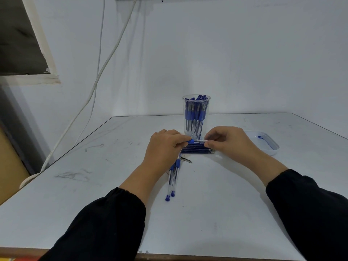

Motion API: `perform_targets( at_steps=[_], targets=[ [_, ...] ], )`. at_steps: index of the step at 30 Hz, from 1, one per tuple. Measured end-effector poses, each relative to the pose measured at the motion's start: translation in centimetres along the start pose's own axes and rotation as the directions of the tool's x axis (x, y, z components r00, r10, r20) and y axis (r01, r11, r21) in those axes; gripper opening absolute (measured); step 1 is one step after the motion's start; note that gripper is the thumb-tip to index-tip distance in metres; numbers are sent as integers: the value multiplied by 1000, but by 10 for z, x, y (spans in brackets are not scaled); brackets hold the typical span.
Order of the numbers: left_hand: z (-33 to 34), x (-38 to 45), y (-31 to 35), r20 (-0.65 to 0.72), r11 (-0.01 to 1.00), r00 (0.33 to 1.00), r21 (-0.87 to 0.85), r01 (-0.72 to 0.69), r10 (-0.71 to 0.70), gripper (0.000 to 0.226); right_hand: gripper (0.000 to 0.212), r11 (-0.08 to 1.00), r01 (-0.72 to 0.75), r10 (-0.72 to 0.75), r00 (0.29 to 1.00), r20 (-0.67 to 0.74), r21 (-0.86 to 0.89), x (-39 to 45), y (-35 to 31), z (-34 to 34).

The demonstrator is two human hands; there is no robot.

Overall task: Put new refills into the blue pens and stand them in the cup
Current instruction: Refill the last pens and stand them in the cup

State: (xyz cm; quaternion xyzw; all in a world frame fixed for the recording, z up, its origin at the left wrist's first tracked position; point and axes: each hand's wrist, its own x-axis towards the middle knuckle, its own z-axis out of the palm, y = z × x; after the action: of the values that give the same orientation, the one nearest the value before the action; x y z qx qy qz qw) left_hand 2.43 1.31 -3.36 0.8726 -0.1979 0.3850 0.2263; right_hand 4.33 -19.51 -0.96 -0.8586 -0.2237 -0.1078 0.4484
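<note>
Pen [197,141] sits crosswise between both hands, held just in front of the cup [196,117] and above a row of refills [197,148] lying on the counter [207,194]. Left hand [165,146] pinches the blue grip end; right hand [226,141] has its fingers curled on the clear barrel — so both are closed on the one pen. Looks like the join step: barrel and tip section being pushed or screwed together w/ a refill inside, though I can't tell if the refill is seated. Next move prob. calls for finishing the join, then lifting the pen upright into the cup, which already holds many. Two more pens [172,179] lie near the left wrist, apparently still to do. An ink-stained tray [271,146] sits to the right. No brand, label or writing is legible — pens too small to read.
</note>
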Motion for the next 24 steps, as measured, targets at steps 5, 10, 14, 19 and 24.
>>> perform_targets(
  at_steps=[5, 10, 14, 19, 24],
  targets=[
    [4, 0, 6, -12, 1000, 1000, -17, -22, 22, 20, 14, 995, -52, 52, 999, 12, 87, -1, -4, 3],
    [5, 2, 7, -41, 999, 999, -17, -28, 27, 19, 14, 990, -73, 73, 997, 3, 124, 0, -6, 3],
    [6, 2, 11, -55, 999, 998, -38, -21, 19, 20, 21, 984, -85, 89, 996, -18, 155, 0, -7, 4],
    [7, 3, 13, -51, 997, 999, -78, 1, -5, 20, 19, 982, -88, 95, 995, -31, 170, 2, -8, 5],
    [8, 3, 11, -39, 998, 999, -69, -11, 8, 21, 14, 983, -83, 88, 996, -19, 163, 1, -7, 6]
  ],
)
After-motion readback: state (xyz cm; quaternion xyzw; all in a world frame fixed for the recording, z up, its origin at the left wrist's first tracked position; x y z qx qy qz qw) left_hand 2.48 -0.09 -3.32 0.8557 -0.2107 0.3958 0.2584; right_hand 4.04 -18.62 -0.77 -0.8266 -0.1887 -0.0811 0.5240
